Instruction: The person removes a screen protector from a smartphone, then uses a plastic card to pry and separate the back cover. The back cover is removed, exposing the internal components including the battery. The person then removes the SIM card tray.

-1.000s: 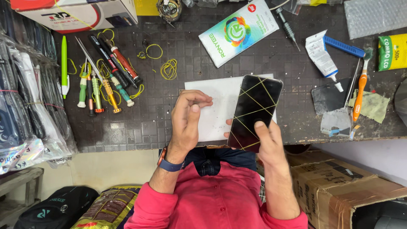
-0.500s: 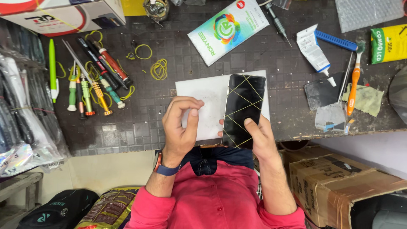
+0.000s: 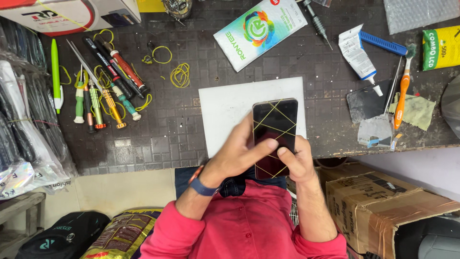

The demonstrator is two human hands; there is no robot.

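Note:
A black-screened phone (image 3: 275,120) crossed by thin yellow rubber bands is held over a white sheet (image 3: 225,110) at the bench's near edge. My right hand (image 3: 298,165) grips the phone's lower right part, thumb on the glass. My left hand (image 3: 237,156), with a blue band on its wrist, reaches across from the left, and its fingertips rest on the lower half of the screen next to the right thumb. The phone's bottom end is hidden behind both hands.
Several screwdrivers and tweezers (image 3: 103,91) lie at the left, with loose yellow rubber bands (image 3: 179,76) beside them. A colourful flat box (image 3: 258,31) sits behind the sheet. A glue tube (image 3: 357,55), an orange toothbrush (image 3: 402,91) and a dark glass piece (image 3: 366,103) lie right. A cardboard box (image 3: 383,196) stands below the bench.
My left hand has moved right, from beside the phone onto its screen. The phone has settled lower and straighter over the white sheet, with my right hand still on it.

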